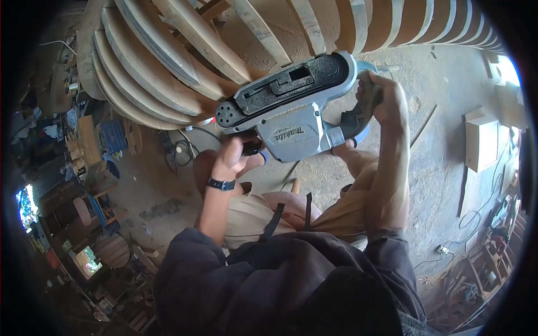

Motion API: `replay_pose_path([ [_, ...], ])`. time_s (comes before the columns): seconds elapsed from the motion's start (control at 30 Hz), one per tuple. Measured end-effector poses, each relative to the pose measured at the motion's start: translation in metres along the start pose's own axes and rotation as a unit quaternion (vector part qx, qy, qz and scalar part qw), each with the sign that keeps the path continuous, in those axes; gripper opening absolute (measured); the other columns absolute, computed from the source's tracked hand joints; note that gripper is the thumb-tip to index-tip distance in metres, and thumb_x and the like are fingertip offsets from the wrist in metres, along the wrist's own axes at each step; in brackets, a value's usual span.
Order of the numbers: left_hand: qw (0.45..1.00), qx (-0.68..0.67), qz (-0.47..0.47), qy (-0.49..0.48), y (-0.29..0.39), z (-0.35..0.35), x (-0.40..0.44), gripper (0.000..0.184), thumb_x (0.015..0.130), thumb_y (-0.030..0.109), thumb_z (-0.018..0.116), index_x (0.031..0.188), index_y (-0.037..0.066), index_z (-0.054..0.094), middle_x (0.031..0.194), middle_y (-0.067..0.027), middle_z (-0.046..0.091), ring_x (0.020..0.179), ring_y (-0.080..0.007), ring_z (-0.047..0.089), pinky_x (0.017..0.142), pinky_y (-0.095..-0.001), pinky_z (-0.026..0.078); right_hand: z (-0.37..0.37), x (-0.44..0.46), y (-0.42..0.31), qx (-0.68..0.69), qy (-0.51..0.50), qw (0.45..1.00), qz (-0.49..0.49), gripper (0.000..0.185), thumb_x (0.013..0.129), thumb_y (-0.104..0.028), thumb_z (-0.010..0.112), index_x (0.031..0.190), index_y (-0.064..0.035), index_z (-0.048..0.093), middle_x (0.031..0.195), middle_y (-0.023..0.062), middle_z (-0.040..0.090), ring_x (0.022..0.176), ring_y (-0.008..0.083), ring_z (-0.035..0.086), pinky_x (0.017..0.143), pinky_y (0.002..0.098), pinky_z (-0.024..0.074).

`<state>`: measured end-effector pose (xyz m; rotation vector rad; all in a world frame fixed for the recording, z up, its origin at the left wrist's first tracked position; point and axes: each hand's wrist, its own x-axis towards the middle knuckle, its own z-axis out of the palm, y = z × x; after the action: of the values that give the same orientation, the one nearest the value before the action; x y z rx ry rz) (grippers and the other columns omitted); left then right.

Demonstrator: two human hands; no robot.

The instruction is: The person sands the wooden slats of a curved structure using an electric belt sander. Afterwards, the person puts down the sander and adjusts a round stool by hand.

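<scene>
A grey Makita belt sander (294, 130) is held up in front of me, its side face with the lettering turned towards me. My right hand (388, 101) is wrapped round its dark rear handle. At the other end, my left hand (234, 152) closes on the black front grip, and most of its fingers are hidden behind the tool. A watch (221, 184) is strapped on my left wrist. Just beyond the sander, curved wooden ribs (218, 59) form a large frame, close to the tool's far side.
Cables (182, 151) lie on the concrete floor (431, 84) to the left, beyond my knee. A whitish box (482, 143) stands at the right. Wood pieces and a blue-framed chair (100, 211) crowd the left side. A thin stick (424, 124) lies right of my arm.
</scene>
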<state>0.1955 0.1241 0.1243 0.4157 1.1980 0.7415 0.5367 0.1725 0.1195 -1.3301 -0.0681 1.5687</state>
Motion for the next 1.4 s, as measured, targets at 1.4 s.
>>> replay_pose_path([
  [1.4, 0.991, -0.048, -0.123, -0.010, -0.060, -0.066, 0.059, 0.007, 0.085, 0.009, 0.057, 0.090, 0.013, 0.057, 0.077, -0.0016, 0.056, 0.063, -0.0115, 0.053, 0.051, -0.0292, 0.048, 0.010, 0.031, 0.036, -0.250, 0.029, 0.968, -0.019, 0.009, 0.067, -0.004, 0.063, 0.070, 0.0042, 0.061, 0.064, 0.0110, 0.059, 0.053, 0.0170, 0.055, 0.048, 0.0275, 0.0415],
])
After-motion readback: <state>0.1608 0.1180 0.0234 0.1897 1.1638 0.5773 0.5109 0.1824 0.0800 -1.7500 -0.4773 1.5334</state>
